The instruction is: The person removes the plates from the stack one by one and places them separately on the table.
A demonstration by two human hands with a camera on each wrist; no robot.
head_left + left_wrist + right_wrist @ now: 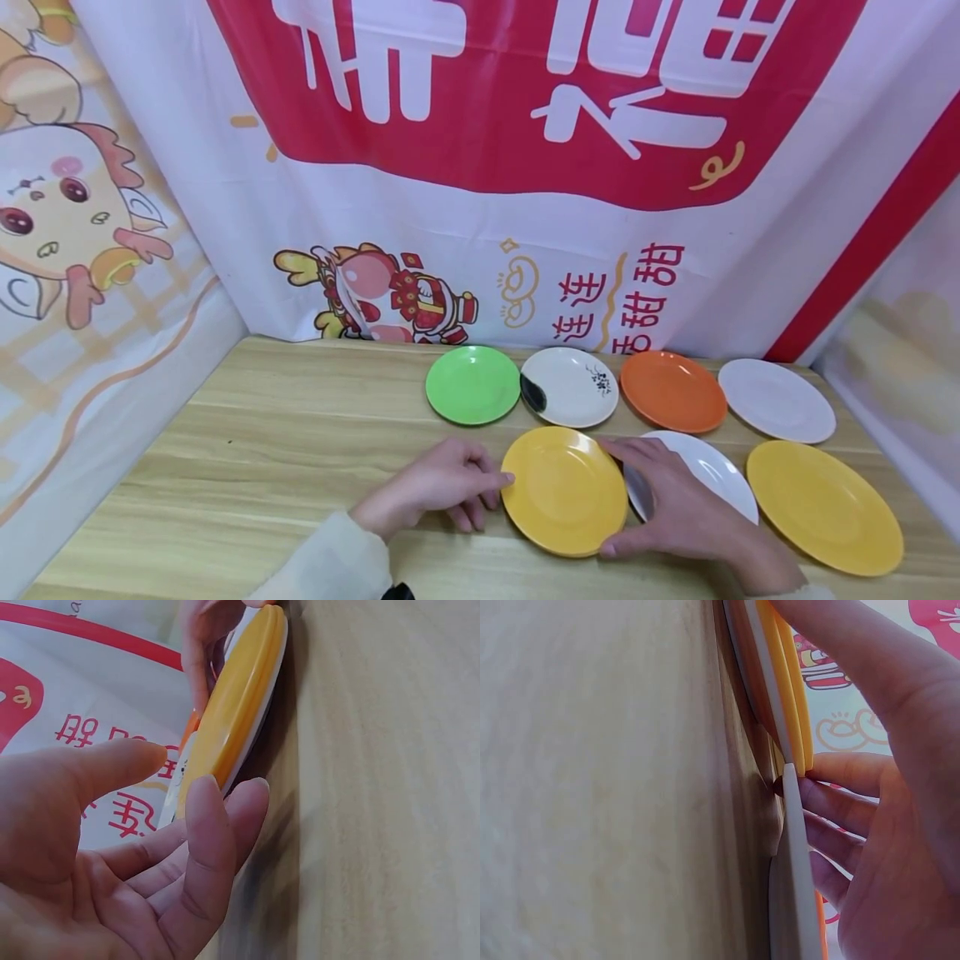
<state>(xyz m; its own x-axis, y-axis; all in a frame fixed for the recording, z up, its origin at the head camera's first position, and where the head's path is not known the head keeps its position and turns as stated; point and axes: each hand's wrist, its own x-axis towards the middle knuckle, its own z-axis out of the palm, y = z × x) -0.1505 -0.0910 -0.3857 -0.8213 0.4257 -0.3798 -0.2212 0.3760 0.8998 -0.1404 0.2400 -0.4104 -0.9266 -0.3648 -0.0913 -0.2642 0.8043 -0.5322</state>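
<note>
In the head view a round yellow plate lies near the front, between both hands. My right hand grips its right side, thumb at the near edge and fingers at the far edge. Edge-on in the right wrist view, yellow rims show with a paler rim layered against them. My left hand is at the plate's left edge, its thumb tip overlapping the rim in the head view; the fingers are loosely bent and hold nothing. Partly hidden behind my right hand is a white plate.
Along the back of the wooden table are a green plate, a white plate with a black pattern, an orange plate and a plain white plate. Another yellow plate lies right. A printed cloth hangs behind.
</note>
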